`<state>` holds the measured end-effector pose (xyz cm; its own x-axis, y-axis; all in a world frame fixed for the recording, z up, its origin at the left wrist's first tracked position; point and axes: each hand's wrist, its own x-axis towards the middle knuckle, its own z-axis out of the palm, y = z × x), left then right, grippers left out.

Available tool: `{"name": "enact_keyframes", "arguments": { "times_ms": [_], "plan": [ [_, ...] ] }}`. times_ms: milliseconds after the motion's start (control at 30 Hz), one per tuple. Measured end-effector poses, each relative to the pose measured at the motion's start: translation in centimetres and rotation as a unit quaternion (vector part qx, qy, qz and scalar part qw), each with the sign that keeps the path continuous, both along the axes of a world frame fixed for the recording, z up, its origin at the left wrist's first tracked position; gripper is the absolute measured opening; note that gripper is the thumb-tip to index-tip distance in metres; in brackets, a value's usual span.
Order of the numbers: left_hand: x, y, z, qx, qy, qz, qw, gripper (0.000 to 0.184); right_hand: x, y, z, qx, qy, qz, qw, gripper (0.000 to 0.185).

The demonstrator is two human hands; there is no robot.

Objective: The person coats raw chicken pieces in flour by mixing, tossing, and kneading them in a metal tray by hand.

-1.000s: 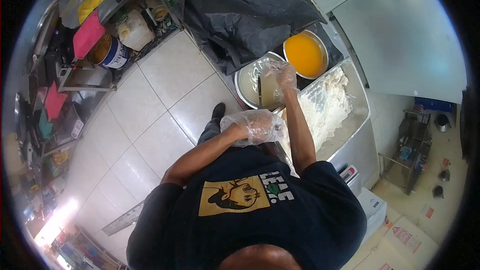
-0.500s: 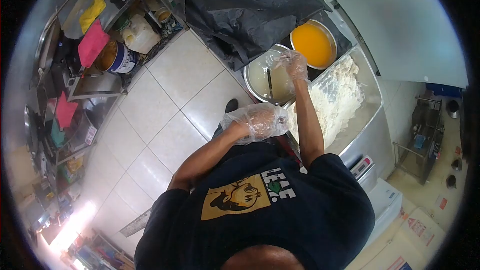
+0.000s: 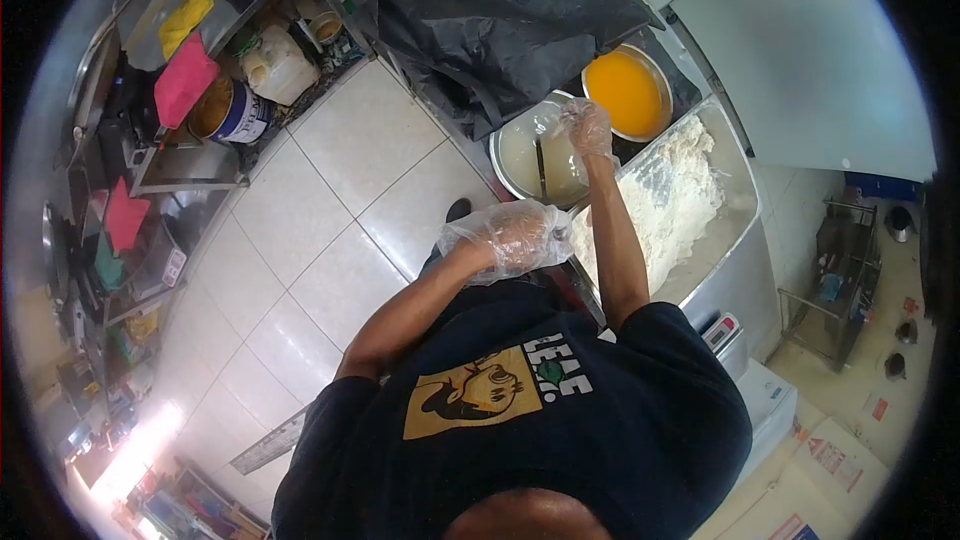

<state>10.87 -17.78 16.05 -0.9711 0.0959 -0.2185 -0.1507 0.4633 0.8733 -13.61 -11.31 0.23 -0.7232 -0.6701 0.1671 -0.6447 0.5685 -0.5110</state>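
Both hands wear clear plastic gloves. My left hand (image 3: 522,240) is closed, fingers curled, just below a metal bowl of cloudy pale liquid (image 3: 515,155); I cannot make out whether it holds anything. My right hand (image 3: 588,128) is over that bowl's right side, fingers pressed together, any contents hidden by the glove. A dark stick-like utensil (image 3: 541,165) stands in the liquid. Behind my right hand is a metal bowl of orange liquid (image 3: 625,92). White flour-like powder (image 3: 660,205) lies heaped in a metal tray (image 3: 725,240) beside my right forearm.
Black plastic sheeting (image 3: 470,30) covers the surface behind the bowls. At the left, a shelf holds a plastic jug (image 3: 282,68), a blue-and-white can (image 3: 243,115) and pink cloths (image 3: 185,80). A digital device (image 3: 720,330) stands by my right shoulder. Tiled floor (image 3: 345,160) lies left.
Over the last second the view has shifted, moving the bowls and tray slightly rightward in the frame. My right hand has stayed over the pale liquid; my left hand remains closed near the bowl.
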Motion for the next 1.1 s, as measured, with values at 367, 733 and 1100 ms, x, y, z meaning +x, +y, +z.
{"name": "enact_keyframes", "arguments": {
  "times_ms": [367, 733, 1100],
  "plan": [
    [0.2, -0.5, -0.7, 0.02, 0.022, 0.004, 1.0, 0.028, -0.1, -0.4, -3.8, 0.164, 0.146, 0.015, 0.976, 0.012],
    [0.4, -1.3, -0.3, 0.03, 0.056, 0.007, 0.998, 0.028, 4.0, -2.5, 2.1, 0.174, 0.008, -0.031, 0.984, 0.032],
    [0.0, -0.9, -3.7, 0.088, 0.028, -0.027, 0.995, 0.025, -1.1, 2.1, -2.2, -0.002, -0.077, 0.026, 0.997, 0.014]
  ]
}}
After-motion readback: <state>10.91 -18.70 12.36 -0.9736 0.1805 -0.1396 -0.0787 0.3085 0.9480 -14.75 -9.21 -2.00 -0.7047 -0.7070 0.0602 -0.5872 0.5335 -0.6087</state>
